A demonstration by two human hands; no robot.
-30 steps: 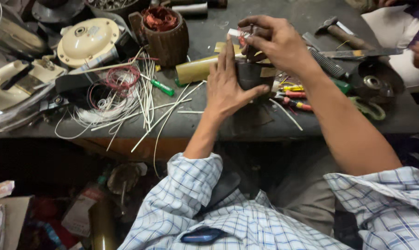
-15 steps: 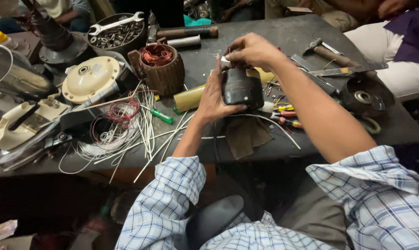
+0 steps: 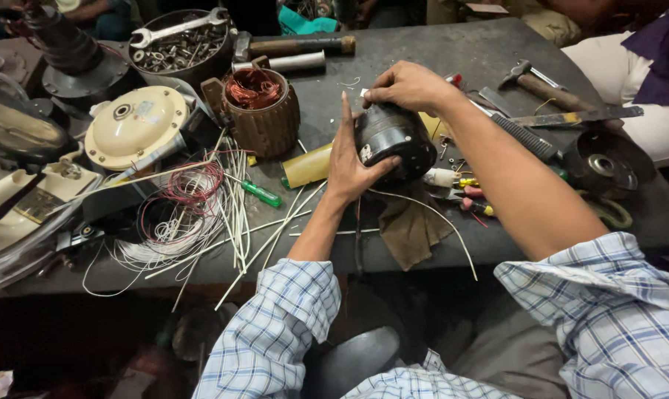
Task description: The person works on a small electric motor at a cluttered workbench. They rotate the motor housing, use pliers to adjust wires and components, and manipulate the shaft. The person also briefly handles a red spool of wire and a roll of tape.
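Both hands are working on a black round motor housing (image 3: pixel 394 140) sitting near the middle of the dark worktop (image 3: pixel 423 52). The left hand (image 3: pixel 347 159) is cupping the housing from its 9 o'clock side, thumb wrapped under the near edge and the other fingers lying flat and extended up the side, seemingly to brace it so it cannot roll. The right hand (image 3: pixel 405 86) is coming down on it from 12 o'clock, fingers curled closed over the top rim; whether they are pinching some small part there I cannot tell. Thin white wires (image 3: pixel 430 214) are trailing out from under the housing toward 5 o'clock, over a brown rag (image 3: pixel 412 229) that is lying beneath it, probably as padding. Just at 9 o'clock of the left hand a yellow tube (image 3: pixel 306 166) is lying on its side, and beyond it a green-handled screwdriver (image 3: pixel 260 193). At 10 o'clock a stator with copper windings (image 3: pixel 260 111) is standing upright, windings facing up. Farther out at 9 o'clock a cream round cover (image 3: pixel 135 125) is resting above a tangle of white and red wire (image 3: pixel 187 214). At 3 o'clock small coloured-handled tools (image 3: pixel 471 196) are lying within easy reach, with a hammer (image 3: pixel 541 85) and a flat file (image 3: pixel 578 117) well apart at 2 o'clock. A bowl of nuts with a spanner across it (image 3: pixel 175 44) is sitting at 11 o'clock.
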